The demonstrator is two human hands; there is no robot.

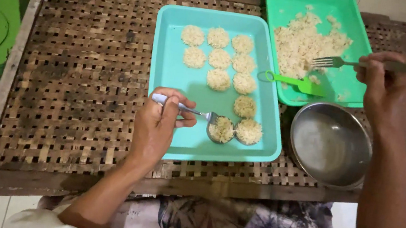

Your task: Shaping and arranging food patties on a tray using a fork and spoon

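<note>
The left hand (pixel 155 128) is closed around the handle of a spoon (pixel 197 114), whose bowl holds a round rice patty (pixel 221 129) at the near right corner of the light blue tray (pixel 177 72). Nine other patties (pixel 220 60) lie in the tray, in rows at its far end and trailing down its right side. The right hand (pixel 389 88) grips a fork (pixel 339 61), its tines over loose rice (pixel 304 43) in the green tray (pixel 289 3) on the far right. A green scoop (pixel 293 82) lies at that tray's near edge. A steel bowl (pixel 331 144) sits near, just right of the blue tray, all on a woven bamboo table (pixel 80 74).
</note>
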